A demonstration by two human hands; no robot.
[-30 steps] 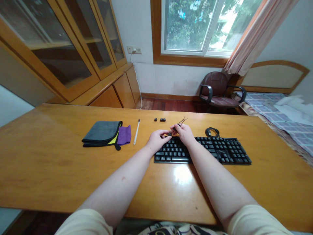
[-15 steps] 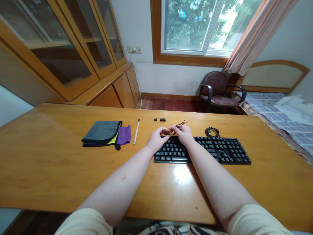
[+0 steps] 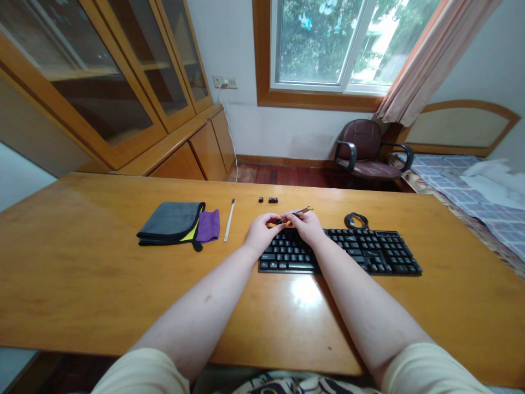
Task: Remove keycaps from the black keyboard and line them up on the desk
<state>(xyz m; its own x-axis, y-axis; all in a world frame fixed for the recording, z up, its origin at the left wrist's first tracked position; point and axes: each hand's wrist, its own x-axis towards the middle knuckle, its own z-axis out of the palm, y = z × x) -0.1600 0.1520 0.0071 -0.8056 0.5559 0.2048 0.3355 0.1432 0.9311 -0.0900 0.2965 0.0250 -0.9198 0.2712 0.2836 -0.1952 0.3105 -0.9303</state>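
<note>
Above the upper left keys of a black keyboard, my two hands meet. My left hand is closed in a pinch on a small dark piece that looks like a keycap, mostly covered by fingers. In my right hand, closed, is a thin two-pronged wire tool that looks like a keycap puller, its hooked prongs pointing away to the right. Its other end lies close to the left fingertips. Several loose black keycaps rest on the desk beyond my hands.
A white-handled toothbrush lies left of the keyboard. Farther left are a folded grey cloth and a purple cloth. The coiled keyboard cable sits behind the keyboard. Past the wooden desk stands a chair.
The tool in my right hand has tilted slightly lower, and my fingers have shifted a little around the small dark piece. Everything on the desk stays put.
</note>
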